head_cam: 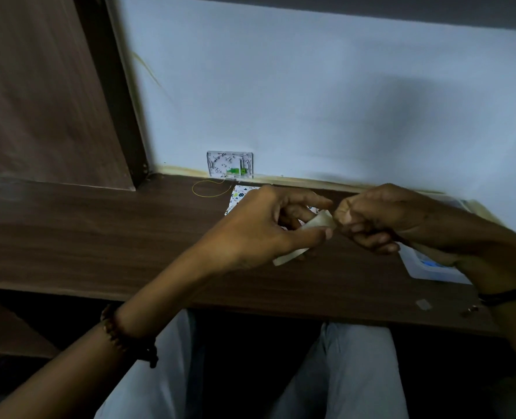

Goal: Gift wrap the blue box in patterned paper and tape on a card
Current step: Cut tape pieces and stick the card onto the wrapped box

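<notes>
1. Currently the left hand [259, 225] is hovering over the middle of the bench [99, 237], fingers curled round a cream tape roll [317, 223] and gripping it between thumb and fingers, index finger sticking out straighter above.
2. Right hand [380, 216] is sitting just beside the left, touching the tape roll's right end, fingers tightly curled and thumb pinching at that end. Blur is hiding whether a loose strip is between them.
3. Box [240, 196], showing only white patterned paper, is lying near the bench's back edge, right behind the left hand and mostly hidden by it.
4. White tray [428, 267] with something blue inside is lying toward the bench's right end, partly under the right forearm; cannot tell what it is.
5. Small tape scrap [423, 304] is sticking near the front edge, right side.
6. Yellow wire [208, 189] is looping on the bench at the back edge, left of the box, below a clear wall plate [230, 165].
7. Beaded bracelet [123, 337] is showing on the left wrist, and a dark band [507, 294] on the right wrist.
8. Person is sitting, knees in pale trousers [356, 373] showing below the front edge.
</notes>
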Motion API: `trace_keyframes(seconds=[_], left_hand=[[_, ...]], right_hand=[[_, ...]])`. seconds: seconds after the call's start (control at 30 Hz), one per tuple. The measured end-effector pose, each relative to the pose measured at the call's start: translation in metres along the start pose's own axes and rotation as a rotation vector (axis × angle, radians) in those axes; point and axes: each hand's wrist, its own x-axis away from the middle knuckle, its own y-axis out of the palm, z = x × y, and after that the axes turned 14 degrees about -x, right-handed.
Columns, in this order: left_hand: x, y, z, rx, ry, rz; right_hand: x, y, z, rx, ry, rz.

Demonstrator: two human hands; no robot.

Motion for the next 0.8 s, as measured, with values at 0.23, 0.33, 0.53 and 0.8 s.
trace_keyframes(seconds=[0.23,0.33,0.53,0.8], left_hand=[[-0.003,-0.012,0.008,0.172,-0.052,-0.100],[-0.003,-0.016,0.009,0.240,-0.071,-0.137],[-0.004,-0.024,0.011,0.196,-0.109,-0.178],[-0.004,-0.026,0.015,0.155,-0.150,-0.195]], right_hand=[[-0.001,-0.001,0.000,-0.275,0.072,-0.063],[-0.002,-0.002,0.000,-0.369,0.111,-0.110],[0.001,0.003,-0.003,-0.443,0.122,-0.144],[0.001,0.003,-0.005,-0.575,0.118,-0.218]])
